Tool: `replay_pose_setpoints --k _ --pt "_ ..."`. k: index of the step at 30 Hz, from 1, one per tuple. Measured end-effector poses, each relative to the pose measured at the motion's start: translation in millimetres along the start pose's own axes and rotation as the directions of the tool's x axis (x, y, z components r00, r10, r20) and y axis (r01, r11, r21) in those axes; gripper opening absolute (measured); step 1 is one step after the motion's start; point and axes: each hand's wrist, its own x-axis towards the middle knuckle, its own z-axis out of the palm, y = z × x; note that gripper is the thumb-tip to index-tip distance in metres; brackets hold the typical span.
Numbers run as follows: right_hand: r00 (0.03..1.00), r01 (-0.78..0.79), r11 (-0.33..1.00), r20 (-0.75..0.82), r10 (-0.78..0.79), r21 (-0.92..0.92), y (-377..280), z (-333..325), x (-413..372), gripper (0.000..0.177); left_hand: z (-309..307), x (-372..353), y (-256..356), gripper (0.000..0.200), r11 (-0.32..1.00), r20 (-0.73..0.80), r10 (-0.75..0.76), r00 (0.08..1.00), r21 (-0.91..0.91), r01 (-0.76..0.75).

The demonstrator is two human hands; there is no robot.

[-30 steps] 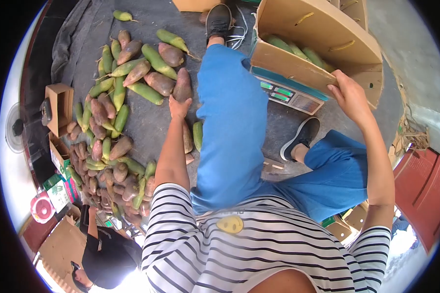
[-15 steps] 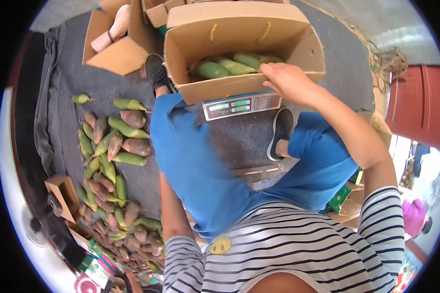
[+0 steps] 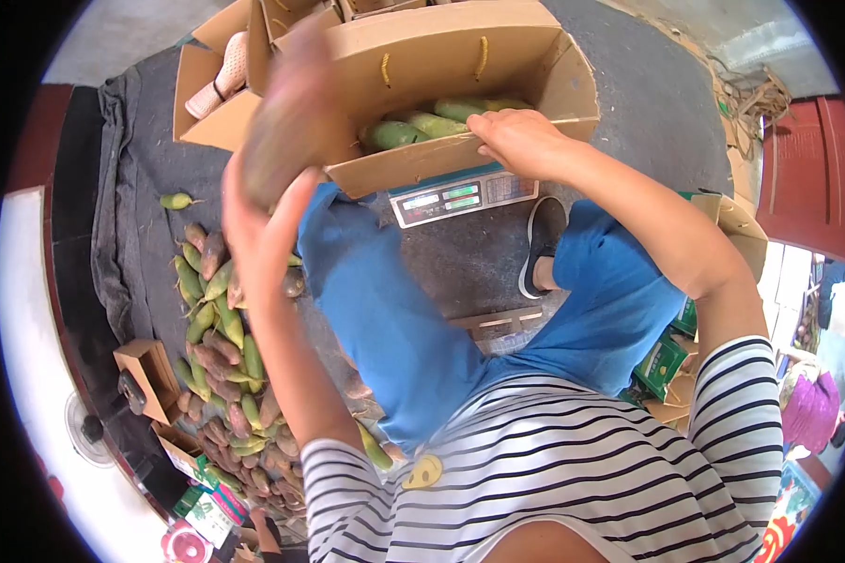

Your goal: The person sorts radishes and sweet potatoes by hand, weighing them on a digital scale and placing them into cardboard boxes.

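Note:
In my left hand [image 3: 263,211], at the left end of the cardboard box [image 3: 413,56], is a large reddish-brown radish [image 3: 296,117]. It points up and away from me, smeared by motion. My right hand [image 3: 521,143] grips the near wall of the box, thumb outside and fingers over the edge. Several green radishes [image 3: 432,124] lie inside the box. Under it a digital scale [image 3: 465,194] with lit green displays sits on the floor between my feet.
On the floor to the left spreads a pile of green and reddish-brown radishes [image 3: 221,366]. A second open box [image 3: 216,131] holding a pink net-like roll [image 3: 221,80] stands at upper left. Green and brown cartons [image 3: 662,366] stand by my right leg. A person in purple [image 3: 810,408] is at far right.
My left hand has come up from low at my left side, carrying the reddish-brown radish to the box. My right hand stays on the box wall. The view has shifted slightly.

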Motion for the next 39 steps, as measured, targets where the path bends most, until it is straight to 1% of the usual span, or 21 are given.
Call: replay_pose_setpoints --k 2,4,7,8,10,12,13,15,16,18,20,23,26,27,30,33,35,36,37,38,39 --pt "1.000 0.010 1.000 0.007 -0.010 -0.007 0.0 -1.5 0.1 0.019 34.7 30.5 9.9 0.069 0.981 0.181 0.023 0.983 0.185 -0.057" --pt "1.000 0.014 1.000 0.006 -0.014 -0.008 -0.8 -1.9 -0.6 0.019 66.3 56.2 -19.2 0.074 0.898 0.330 0.183 0.926 0.328 -0.294" --pt "1.000 0.023 1.000 0.005 -0.023 -0.002 1.7 -0.6 0.6 0.019 49.7 50.5 -18.9 0.077 0.917 0.203 0.155 0.967 0.334 -0.217" --pt "1.000 0.022 1.000 -0.008 -0.022 -0.001 2.5 0.6 0.0 0.020 33.6 45.4 -27.1 0.073 0.986 0.176 0.079 0.981 0.132 -0.103" --pt "0.999 0.037 0.999 -0.028 -0.037 -0.003 3.5 2.3 0.6 0.022 -8.3 26.4 -83.8 0.059 1.000 -0.005 0.019 1.000 0.016 -0.019" --pt "0.998 0.049 0.997 -0.023 -0.051 -0.060 8.3 6.2 3.7 0.022 -47.6 -25.2 -132.4 0.050 0.978 -0.139 -0.184 0.973 0.075 0.195" --pt "0.993 -0.082 0.994 0.077 0.088 -0.073 0.5 0.5 5.3 0.024 -63.9 -58.2 -158.0 0.048 0.943 -0.135 -0.303 0.943 0.097 0.317" --pt "1.000 0.026 0.998 0.001 -0.026 -0.065 7.3 7.1 5.0 0.027 -101.1 -142.8 -227.9 0.048 0.825 -0.127 -0.496 0.859 0.240 0.512" --pt "0.998 0.062 0.996 -0.026 -0.064 -0.065 10.2 9.5 4.6 0.026 -117.3 -185.9 -267.4 0.049 0.751 -0.116 -0.557 0.823 0.353 0.558" --pt "0.996 0.079 0.997 -0.027 -0.079 -0.022 5.3 5.4 5.0 0.022 -124.5 -262.3 -298.0 0.059 0.474 -0.264 -0.631 0.729 0.613 0.632" --pt "0.997 0.067 0.998 -0.023 -0.068 -0.004 4.6 4.2 6.2 0.021 -123.3 -318.6 -316.5 0.068 0.349 -0.328 -0.723 0.608 0.586 0.731" --pt "0.999 0.038 0.999 0.006 -0.037 -0.018 0.9 1.2 7.7 0.021 -100.0 -364.8 -337.5 0.079 0.372 -0.309 -0.796 0.520 0.427 0.824" --pt "1.000 0.006 1.000 0.025 -0.005 -0.028 -1.0 0.8 7.8 0.021 -68.6 -366.5 -347.6 0.093 0.448 -0.276 -0.785 0.555 0.366 0.816" --pt "1.000 0.009 1.000 0.018 -0.009 -0.023 -2.1 1.4 6.8 0.021 -62.4 -348.9 -331.5 0.104 0.307 -0.257 -0.856 0.448 0.443 0.842" --pt "1.000 0.021 0.999 -0.009 -0.022 -0.025 -3.3 0.5 7.6 0.022 -47.6 -343.7 -333.9 0.106 0.192 -0.358 -0.851 0.384 0.468 0.863" --pt "1.000 0.024 0.999 -0.013 -0.025 -0.028 -4.4 3.4 7.0 0.024 -50.9 -339.0 -332.0 0.103 0.217 -0.342 -0.874 0.347 0.364 0.906" --pt "1.000 -0.025 0.999 -0.018 0.024 -0.040 -6.0 -0.4 7.0 0.025 -57.3 -335.1 -332.5 0.094 0.207 -0.180 -0.963 0.200 -0.021 0.978" --pt "1.000 -0.016 0.997 0.008 0.017 -0.073 -4.8 -2.0 7.9 0.025 -59.4 -326.5 -325.2 0.090 0.125 -0.070 -0.991 0.113 -0.204 0.971" --pt "1.000 0.001 0.997 0.002 -0.001 -0.082 -1.3 -0.9 7.1 0.024 -62.9 -309.8 -300.9 0.087 -0.038 0.093 -0.996 -0.005 -0.358 0.933" --pt "0.999 0.012 0.998 -0.051 -0.015 -0.066 -1.4 0.8 5.5 0.023 -63.9 -313.2 -303.7 0.081 0.010 0.174 -0.978 0.112 -0.499 0.866" --pt "1.000 -0.016 0.999 0.008 0.017 -0.051 -2.2 -1.9 5.5 0.023 -64.4 -308.9 -311.6 0.075 0.025 0.239 -0.945 0.224 -0.629 0.777"
